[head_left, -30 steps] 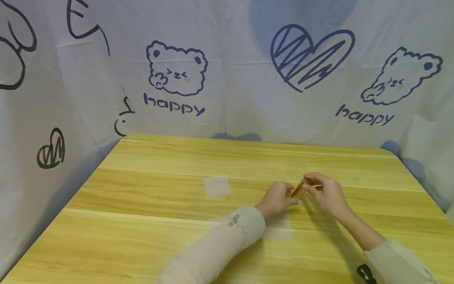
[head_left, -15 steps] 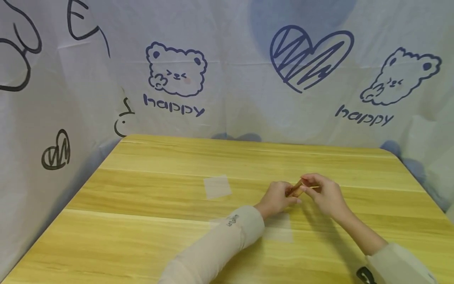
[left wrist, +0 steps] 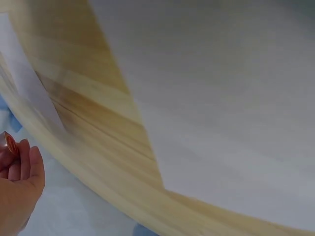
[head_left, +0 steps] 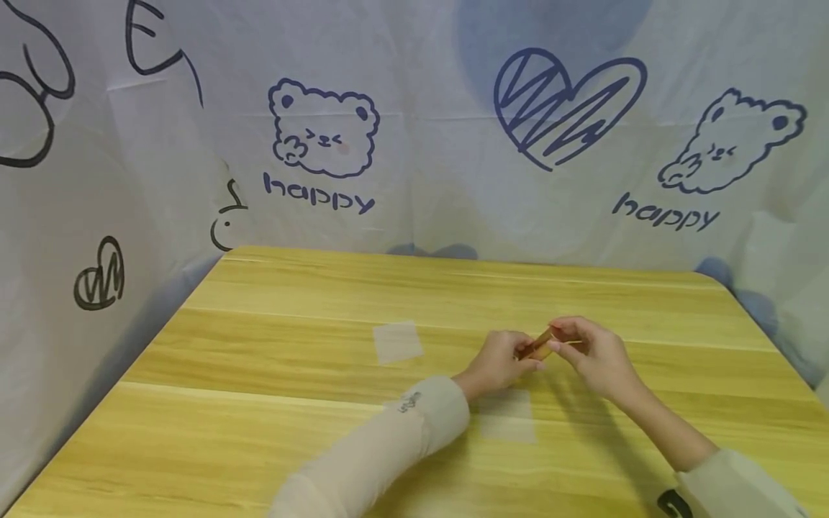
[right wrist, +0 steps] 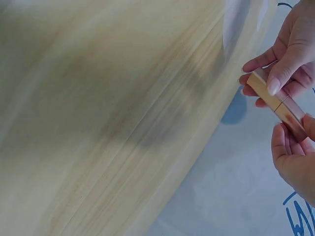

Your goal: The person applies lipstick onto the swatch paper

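Note:
Both hands hold one slim, square-edged lipstick tube (head_left: 539,347), coppery gold, over the right-centre of the table. A seam runs across the middle of the tube (right wrist: 276,104) in the right wrist view. My left hand (head_left: 497,362) grips its nearer-left end, thumb laid along the side. With thumb and fingertips, my right hand (head_left: 597,357) pinches the opposite end. The right wrist view shows the left hand (right wrist: 295,51) above and the right hand (right wrist: 298,164) below. At the edge of the left wrist view, a reddish end face of the tube (left wrist: 10,142) peeks past the fingers.
Two pale, translucent squares lie on the wooden table (head_left: 259,424): a left one (head_left: 397,342) and a nearer one (head_left: 508,416) beside my left wrist. A black object (head_left: 675,503) shows by the right sleeve. A white cloth (head_left: 421,180) with drawings hangs behind the table.
The tube has tilted lower, toward the left hand, turning a darker reddish side to the head view. My left hand and forearm have shifted slightly left; the right hand stays nearly in place.

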Available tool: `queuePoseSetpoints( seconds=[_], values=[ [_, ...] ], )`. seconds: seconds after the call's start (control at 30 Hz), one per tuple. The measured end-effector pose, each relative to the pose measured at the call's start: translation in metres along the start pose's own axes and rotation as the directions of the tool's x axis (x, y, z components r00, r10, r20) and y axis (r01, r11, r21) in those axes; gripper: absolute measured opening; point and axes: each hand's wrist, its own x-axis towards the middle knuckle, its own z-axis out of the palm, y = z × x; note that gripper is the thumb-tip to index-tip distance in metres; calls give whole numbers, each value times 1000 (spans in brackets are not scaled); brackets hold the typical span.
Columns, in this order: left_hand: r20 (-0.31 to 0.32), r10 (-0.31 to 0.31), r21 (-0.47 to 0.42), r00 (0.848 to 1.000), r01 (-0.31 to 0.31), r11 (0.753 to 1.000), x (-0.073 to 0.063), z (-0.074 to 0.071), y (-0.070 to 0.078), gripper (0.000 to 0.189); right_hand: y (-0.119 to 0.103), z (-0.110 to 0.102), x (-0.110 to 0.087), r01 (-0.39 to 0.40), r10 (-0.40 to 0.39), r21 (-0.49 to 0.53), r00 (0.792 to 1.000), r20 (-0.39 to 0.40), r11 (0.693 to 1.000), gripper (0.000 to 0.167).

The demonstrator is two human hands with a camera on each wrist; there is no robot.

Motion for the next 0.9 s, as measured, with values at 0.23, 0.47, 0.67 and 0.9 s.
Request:
queuePoseSetpoints(
  seconds=[0.23,0.47,0.67,0.9],
  values=[
    [59,30,-3,998,-30,1000,-11,-9,-3,19,0,-2,-4,5,-7,40,999,54,999,27],
    [92,31,19,995,-33,999,-22,-18,-4,16,-2,-1,-8,14,-25,98,993,111,995,28],
    [121,55,62,991,-63,996,-31,-21,-8,16,-2,2,-11,60,-73,99,987,142,993,29],
    [133,133,140,982,-152,978,-42,-27,-11,15,-1,9,-13,153,-173,107,963,205,982,29]
  ],
)
